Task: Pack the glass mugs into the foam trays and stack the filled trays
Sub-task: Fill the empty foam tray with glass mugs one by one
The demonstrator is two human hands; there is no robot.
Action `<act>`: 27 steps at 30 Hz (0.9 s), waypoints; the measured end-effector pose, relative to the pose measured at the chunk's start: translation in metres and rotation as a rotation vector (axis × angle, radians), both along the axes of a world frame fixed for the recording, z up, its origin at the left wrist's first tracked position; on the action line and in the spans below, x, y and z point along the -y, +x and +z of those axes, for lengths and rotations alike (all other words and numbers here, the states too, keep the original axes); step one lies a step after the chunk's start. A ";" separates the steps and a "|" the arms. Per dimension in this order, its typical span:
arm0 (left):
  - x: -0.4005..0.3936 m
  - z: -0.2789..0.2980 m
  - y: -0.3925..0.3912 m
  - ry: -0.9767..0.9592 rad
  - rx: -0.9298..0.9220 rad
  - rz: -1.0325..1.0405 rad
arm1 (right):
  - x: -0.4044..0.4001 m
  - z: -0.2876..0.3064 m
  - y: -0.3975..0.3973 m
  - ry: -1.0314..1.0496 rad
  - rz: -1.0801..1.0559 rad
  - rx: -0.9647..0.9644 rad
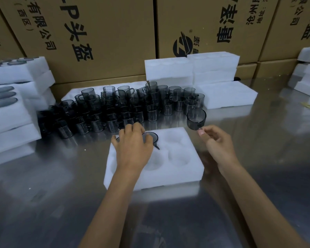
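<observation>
A white foam tray [183,169] with round cavities lies on the steel table in front of me. My left hand [132,149] covers its far left corner, fingers curled down over a smoked glass mug [117,138] that is mostly hidden under the palm. Beside it a second mug [152,137] sits in the far middle cavity, its handle pointing toward me. My right hand [217,142] pinches the handle of another glass mug [196,120], holding it in the air just past the tray's far right corner. Several loose mugs [125,106] crowd the table behind the tray.
Filled foam trays [11,111] are stacked at the left. More white foam trays [204,68] stand at the back, with others [229,95] lying flat and a pile [308,76] at the far right. Cardboard boxes [106,33] wall off the table's back.
</observation>
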State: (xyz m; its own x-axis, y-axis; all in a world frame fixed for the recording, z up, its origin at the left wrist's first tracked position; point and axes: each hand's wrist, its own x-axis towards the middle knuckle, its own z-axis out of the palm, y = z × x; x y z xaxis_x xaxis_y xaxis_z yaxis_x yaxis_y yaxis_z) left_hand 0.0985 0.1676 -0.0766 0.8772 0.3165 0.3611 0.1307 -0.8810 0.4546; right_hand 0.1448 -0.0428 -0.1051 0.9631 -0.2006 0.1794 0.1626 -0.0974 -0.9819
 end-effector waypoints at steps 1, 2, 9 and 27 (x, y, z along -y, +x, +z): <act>0.001 0.001 -0.001 -0.022 0.089 -0.040 | -0.002 0.004 -0.003 -0.029 0.013 0.071; 0.002 0.002 -0.002 -0.023 0.188 -0.090 | -0.005 0.008 -0.005 -0.058 0.033 0.131; 0.009 0.002 -0.005 -0.110 0.315 -0.340 | -0.034 0.021 -0.027 -0.156 0.256 0.299; 0.014 0.007 -0.013 0.015 0.490 -0.361 | -0.029 0.030 -0.031 0.011 0.332 0.201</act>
State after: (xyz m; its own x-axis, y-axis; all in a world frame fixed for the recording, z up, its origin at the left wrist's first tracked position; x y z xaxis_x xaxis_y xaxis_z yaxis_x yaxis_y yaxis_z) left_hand 0.0852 0.1535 -0.0694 0.6585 0.0214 0.7523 -0.3989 -0.8377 0.3730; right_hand 0.1135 -0.0141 -0.0748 0.9218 0.1136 0.3707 0.3728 0.0032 -0.9279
